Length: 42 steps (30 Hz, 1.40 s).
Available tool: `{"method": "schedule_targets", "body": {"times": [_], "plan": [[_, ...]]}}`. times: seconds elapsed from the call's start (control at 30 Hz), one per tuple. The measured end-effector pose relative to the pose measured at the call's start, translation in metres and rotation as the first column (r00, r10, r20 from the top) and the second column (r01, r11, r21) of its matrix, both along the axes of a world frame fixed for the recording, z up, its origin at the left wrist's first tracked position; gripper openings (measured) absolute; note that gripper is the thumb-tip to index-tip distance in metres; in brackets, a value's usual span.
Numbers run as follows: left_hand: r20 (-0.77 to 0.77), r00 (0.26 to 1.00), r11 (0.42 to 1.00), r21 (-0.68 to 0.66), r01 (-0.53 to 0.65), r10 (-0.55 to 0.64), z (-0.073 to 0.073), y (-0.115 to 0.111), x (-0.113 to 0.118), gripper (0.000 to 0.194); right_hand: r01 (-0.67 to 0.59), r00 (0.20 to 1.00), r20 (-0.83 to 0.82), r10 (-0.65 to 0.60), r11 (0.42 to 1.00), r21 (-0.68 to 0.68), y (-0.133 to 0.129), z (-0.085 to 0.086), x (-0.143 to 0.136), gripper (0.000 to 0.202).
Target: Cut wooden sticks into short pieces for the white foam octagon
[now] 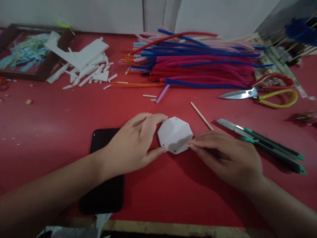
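Red table [153, 195], piled up along the far side, and mid-table lies the white octagon [174, 134]. Left hand [135, 140] grips its left edge between thumb and fingers; right hand [228, 158] pinches a pale stub [190, 145] at its right edge. Looks like fitting at the corner holes [175, 151]; next move seems to want a steady left hold. Phone [104, 198] left, cutter [269, 142] right; more room toward the near edge.

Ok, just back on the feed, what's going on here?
The person's left hand holds a white many-sided piece with small holes near its rim. The right hand pinches what looks like a small pale stick at the piece's right edge. A black phone lies under the left wrist; scissors lie farther off, beyond the right hand.
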State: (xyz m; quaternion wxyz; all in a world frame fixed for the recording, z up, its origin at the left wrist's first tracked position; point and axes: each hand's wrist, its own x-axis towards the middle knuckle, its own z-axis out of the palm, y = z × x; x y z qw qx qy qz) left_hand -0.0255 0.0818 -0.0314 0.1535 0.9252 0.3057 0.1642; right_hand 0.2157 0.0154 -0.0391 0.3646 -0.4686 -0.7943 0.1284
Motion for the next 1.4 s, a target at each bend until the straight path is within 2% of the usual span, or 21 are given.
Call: {"method": "schedule_targets", "body": {"times": [0.73, 1.03, 1.2, 1.4], "plan": [[0.0, 1.0, 1.0, 0.024, -0.002, 0.002, -0.0007, -0.0004, 0.0002, 0.057, 0.005, 0.998, -0.054, -0.007, 1.0, -0.027, 0.0028, -0.0004, -0.0023, 0.017], [-0.004, 1.0, 0.999, 0.032, 0.001, -0.001, -0.0005, -0.0003, 0.0004, 0.058, -0.018, 0.999, -0.047, 0.018, 1.0, 0.001, 0.003, -0.0011, -0.0017, 0.019], [-0.008, 1.0, 0.999, 0.032, 0.001, 0.0, 0.0002, 0.0003, 0.0006, 0.059, -0.08, 0.993, -0.079, 0.083, 0.996, 0.038, 0.0059, -0.0014, -0.0022, 0.02], [-0.025, 0.999, 0.999, 0.029, 0.022, -0.021, -0.0006, 0.0003, 0.001, 0.058, -0.101, 0.987, -0.128, 0.1, 0.995, 0.002, 0.0079, -0.0024, -0.0021, 0.02]]}}
